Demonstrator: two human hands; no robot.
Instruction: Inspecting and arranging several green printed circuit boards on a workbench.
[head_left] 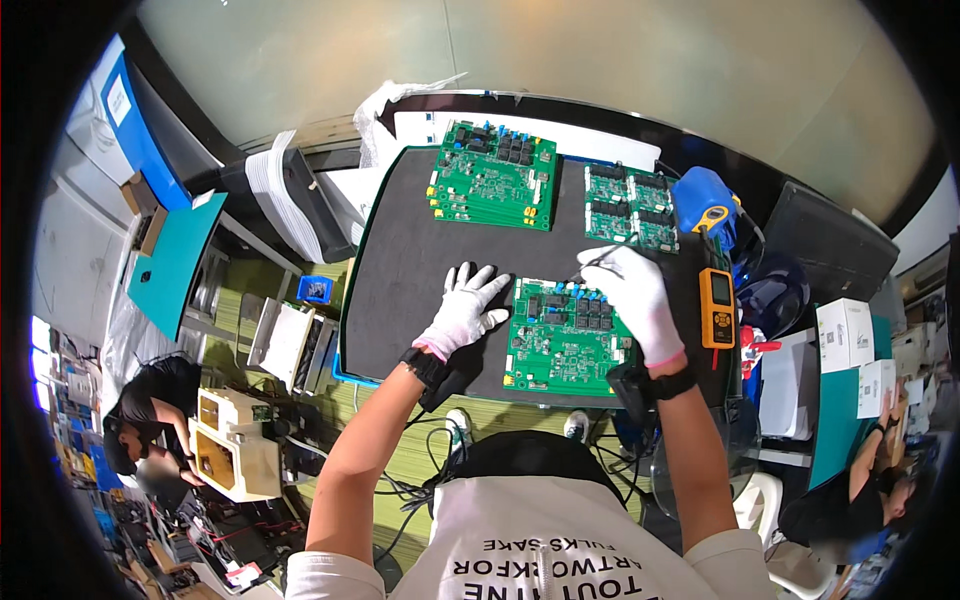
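A green circuit board lies on the dark mat in front of me, with black relay blocks and blue connectors along its far part. My left hand, in a white glove, rests flat on the mat with fingers spread, its fingertips close to the board's left edge. Above the board's far right part is my right hand, also gloved. Its fingers pinch a thin dark pen-like tool, whose tip points at the blue connectors. The tool's exact kind is too small to make out.
A stack of similar green boards lies at the far side. Several smaller boards sit to its right. An orange handheld meter and a blue device line the mat's right side. Other people work at far left and right.
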